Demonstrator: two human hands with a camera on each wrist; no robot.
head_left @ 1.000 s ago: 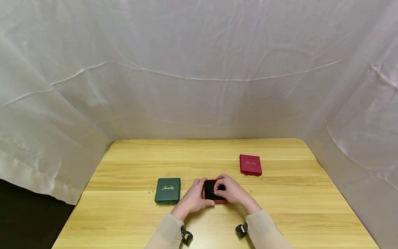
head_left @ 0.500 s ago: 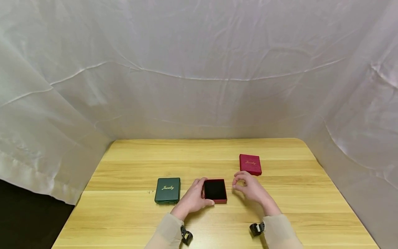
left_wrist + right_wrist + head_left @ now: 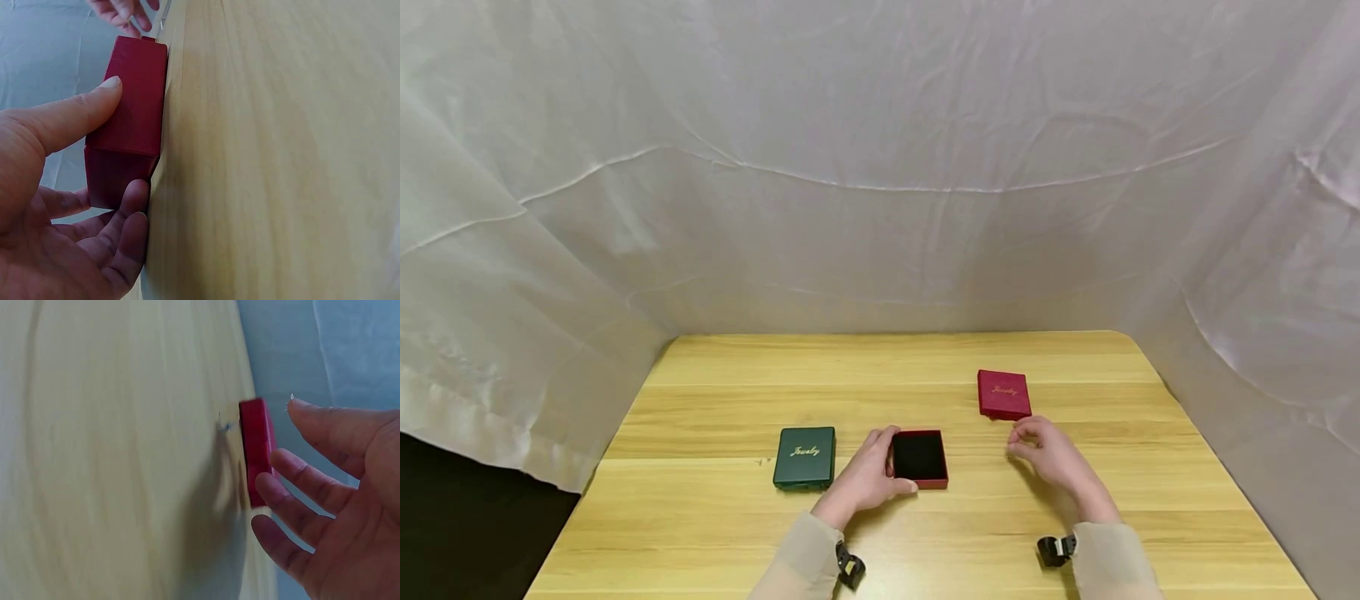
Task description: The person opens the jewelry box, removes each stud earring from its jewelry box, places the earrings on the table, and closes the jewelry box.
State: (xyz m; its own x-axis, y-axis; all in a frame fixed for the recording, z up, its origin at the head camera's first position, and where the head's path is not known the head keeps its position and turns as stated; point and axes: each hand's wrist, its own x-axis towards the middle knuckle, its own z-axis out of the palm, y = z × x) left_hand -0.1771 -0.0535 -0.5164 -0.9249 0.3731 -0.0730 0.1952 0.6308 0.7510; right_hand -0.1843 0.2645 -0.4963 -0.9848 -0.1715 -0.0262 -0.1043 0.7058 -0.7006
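Observation:
My left hand (image 3: 867, 477) grips the red jewelry box base (image 3: 934, 484), which lies with its black lining facing up. In the left wrist view the thumb presses one red side wall while the fingers reach round a corner. My right hand (image 3: 1054, 455) is above the table, right of the base and just in front of the closed-looking red square lid (image 3: 1004, 394) lettered "Jewelry". A tiny shiny silvery piece (image 3: 291, 397) shows at the right thumb tip, apparently pinched; its exact kind is too small to tell. The index finger is mostly hidden behind the thumb.
A green jewelry box (image 3: 805, 458) with gold lettering lies left of my left hand. Everything stands on a light wooden table (image 3: 737, 542). Pale cloth (image 3: 880, 250) hangs behind and along both sides. A small glint (image 3: 224, 424) appears on the tabletop near the red lid.
My right hand has left the black lining and moved right, past the base, to below the red lid. My left hand and the boxes have stayed in place.

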